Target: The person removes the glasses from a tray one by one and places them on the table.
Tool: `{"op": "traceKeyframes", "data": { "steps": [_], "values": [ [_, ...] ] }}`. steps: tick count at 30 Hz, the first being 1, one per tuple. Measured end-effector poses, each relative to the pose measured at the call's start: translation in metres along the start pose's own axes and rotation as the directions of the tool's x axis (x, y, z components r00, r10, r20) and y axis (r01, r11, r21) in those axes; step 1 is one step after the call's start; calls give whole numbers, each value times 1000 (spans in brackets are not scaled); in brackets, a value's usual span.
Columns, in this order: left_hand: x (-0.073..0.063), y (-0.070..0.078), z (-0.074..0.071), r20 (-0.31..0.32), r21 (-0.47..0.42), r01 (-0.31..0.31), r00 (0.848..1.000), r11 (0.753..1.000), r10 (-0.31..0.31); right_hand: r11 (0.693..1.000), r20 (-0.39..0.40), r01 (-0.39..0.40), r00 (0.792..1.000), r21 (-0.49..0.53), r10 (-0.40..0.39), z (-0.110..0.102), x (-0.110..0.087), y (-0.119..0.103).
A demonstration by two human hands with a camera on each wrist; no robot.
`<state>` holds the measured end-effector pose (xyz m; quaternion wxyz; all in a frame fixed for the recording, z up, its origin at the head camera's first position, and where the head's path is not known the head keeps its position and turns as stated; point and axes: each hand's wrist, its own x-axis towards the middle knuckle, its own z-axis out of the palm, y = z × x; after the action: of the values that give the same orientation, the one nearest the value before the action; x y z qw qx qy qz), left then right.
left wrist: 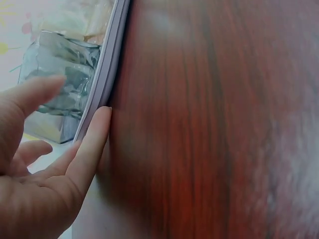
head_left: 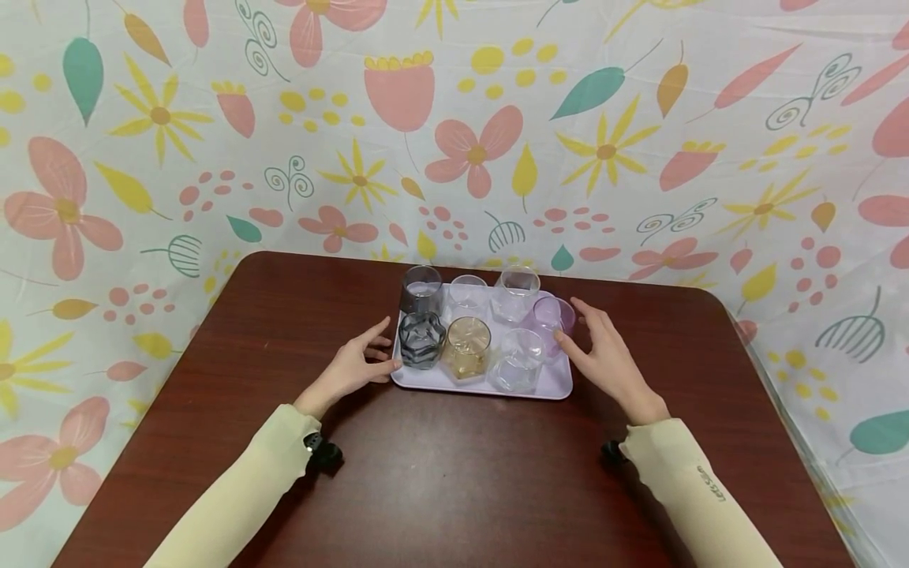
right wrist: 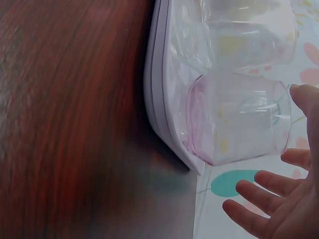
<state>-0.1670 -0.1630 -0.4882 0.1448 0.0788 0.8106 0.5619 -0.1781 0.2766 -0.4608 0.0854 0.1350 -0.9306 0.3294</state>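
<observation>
A pale lilac tray (head_left: 443, 380) on the table carries several drinking glasses. My left hand (head_left: 348, 367) is at the tray's left end, fingers extended, with a fingertip against its outer wall in the left wrist view. Closest to that hand stands a dark wavy glass (head_left: 422, 341), a smoky grey glass (head_left: 420, 290) behind it. At the right end, my right hand (head_left: 607, 359) has its fingers loosely spread beside a pink glass (right wrist: 239, 119); thumb and index finger are right at its rim. An amber glass (head_left: 467, 351) and a clear faceted glass (head_left: 518, 363) stand along the front.
Two more clear glasses, one short (head_left: 467, 290) and one taller (head_left: 517, 292), stand in the tray's back row. The dark wooden table (head_left: 454, 473) reaches back to a flower-patterned cloth (head_left: 454, 118), close behind the tray.
</observation>
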Motion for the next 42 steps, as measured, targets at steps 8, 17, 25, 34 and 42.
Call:
{"op": "traceKeyframes", "data": {
  "steps": [8, 17, 25, 34, 42],
  "values": [
    [4, -1, 6, -22, 32, -20, 1000, 999, 21, 999, 6, 3, 1000, 54, -3, 7, 3, -2],
    [7, -5, 7, -61, 20, -1, 998, 1000, 2, 996, 32, 1, 999, 89, -4, 10, 9, -2],
    [9, -7, 7, -49, -9, -13, 999, 1000, 12, 991, 40, -4, 999, 132, -2, 17, 13, 4],
    [10, -10, 6, -27, -27, -10, 1000, 1000, 9, 990, -6, 5, 1000, 139, -5, 23, 15, 8],
    [8, -10, 4, 9, -31, -24, 1000, 999, 25, 989, -29, 14, 1000, 147, -9, 20, 16, 6]
  ]
}}
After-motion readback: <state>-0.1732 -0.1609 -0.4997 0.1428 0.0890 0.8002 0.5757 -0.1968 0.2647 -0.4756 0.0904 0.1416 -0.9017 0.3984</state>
